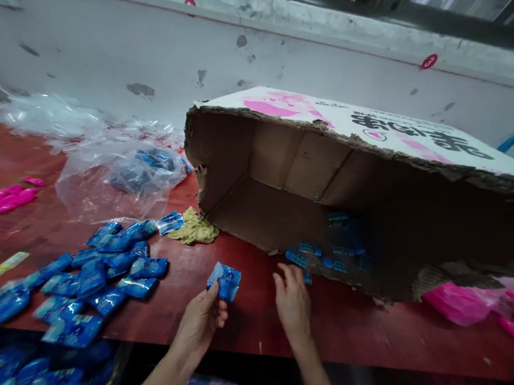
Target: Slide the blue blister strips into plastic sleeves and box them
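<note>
Between thumb and fingers, my left hand (pixel 205 316) holds a small blue packet (pixel 227 281) above the red table (pixel 246 334). My right hand (pixel 292 299) reaches toward the lower lip of a big torn cardboard box (pixel 282 212) lying on its side, its open mouth facing me. Its fingers are spread and partly curled, and no packet shows in them. Just beyond the fingertips, several blue packets (pixel 296 257) lie at the mouth and inside the box. On the left side of the table sits a loose pile of blue packets (pixel 94 274).
A clear plastic bag (pixel 120 176) with blue packets stands behind the pile, beside a crumpled yellow cloth (pixel 195 228). Pink pieces (pixel 2 199) lie far left, and pink plastic (pixel 459 302) sits right of the box. More blue packets (pixel 34 365) fill a container below the table edge.
</note>
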`<state>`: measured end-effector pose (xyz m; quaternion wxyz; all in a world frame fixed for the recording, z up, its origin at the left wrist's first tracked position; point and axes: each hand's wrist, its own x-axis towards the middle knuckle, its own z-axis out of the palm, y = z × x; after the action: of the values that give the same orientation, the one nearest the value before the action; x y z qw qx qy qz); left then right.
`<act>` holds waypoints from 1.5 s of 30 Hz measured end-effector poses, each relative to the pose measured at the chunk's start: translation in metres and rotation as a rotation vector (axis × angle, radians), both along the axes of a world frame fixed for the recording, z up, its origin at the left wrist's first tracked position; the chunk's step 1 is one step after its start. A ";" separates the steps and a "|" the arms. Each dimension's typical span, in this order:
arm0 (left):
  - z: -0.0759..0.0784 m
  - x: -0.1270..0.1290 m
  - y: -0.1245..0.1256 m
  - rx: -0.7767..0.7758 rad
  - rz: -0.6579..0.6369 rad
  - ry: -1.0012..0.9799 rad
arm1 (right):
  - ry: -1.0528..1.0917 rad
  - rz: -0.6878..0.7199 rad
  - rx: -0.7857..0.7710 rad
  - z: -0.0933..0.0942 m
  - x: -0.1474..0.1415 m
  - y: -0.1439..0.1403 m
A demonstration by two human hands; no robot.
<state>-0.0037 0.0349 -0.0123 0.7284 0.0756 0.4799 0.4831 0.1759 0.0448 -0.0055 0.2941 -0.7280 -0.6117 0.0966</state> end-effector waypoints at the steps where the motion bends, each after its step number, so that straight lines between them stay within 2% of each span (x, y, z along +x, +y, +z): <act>1: 0.001 0.000 0.000 -0.012 0.004 0.000 | -0.157 -0.040 -0.047 -0.002 0.013 0.001; 4: 0.003 0.001 -0.001 -0.061 0.006 0.012 | -0.462 -0.056 -0.212 -0.008 0.036 0.004; 7: 0.006 0.002 -0.001 -0.103 0.003 0.022 | -0.549 0.050 -0.295 -0.008 0.034 0.009; 12: 0.009 0.001 -0.001 -0.128 0.007 0.022 | -0.504 0.275 -0.352 0.008 0.010 0.022; 20: 0.009 0.001 -0.002 -0.211 0.026 -0.003 | -0.303 0.397 -0.317 0.021 0.010 0.039; 22: 0.009 0.001 -0.003 -0.218 0.042 -0.008 | -0.121 0.411 -0.291 0.026 0.009 0.035; 23: 0.009 0.002 -0.003 -0.220 0.051 -0.015 | 0.078 0.418 -0.283 0.028 0.007 0.030; 26: 0.009 0.003 -0.005 -0.200 0.064 -0.040 | 0.909 0.428 -0.289 0.030 -0.005 0.013; 27: 0.008 0.004 -0.006 -0.182 0.061 -0.045 | 1.126 0.421 -0.295 0.029 -0.011 0.007; 29: 0.007 0.005 -0.007 -0.151 0.052 -0.051 | 1.316 0.391 -0.283 0.024 -0.021 -0.003; 33: 0.002 0.004 -0.009 -0.111 0.059 -0.058 | 1.336 0.301 -0.203 0.014 -0.033 -0.012; 38: -0.004 0.002 -0.011 -0.062 0.070 -0.070 | 1.302 0.257 -0.146 0.012 -0.034 -0.018; 45: -0.003 0.003 -0.012 0.026 0.118 -0.050 | 1.308 0.153 -0.027 0.008 -0.044 -0.030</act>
<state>-0.0002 0.0226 -0.0149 0.7094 0.0446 0.4589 0.5330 0.1321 0.0146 0.0024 0.5886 -0.4769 -0.3555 0.5474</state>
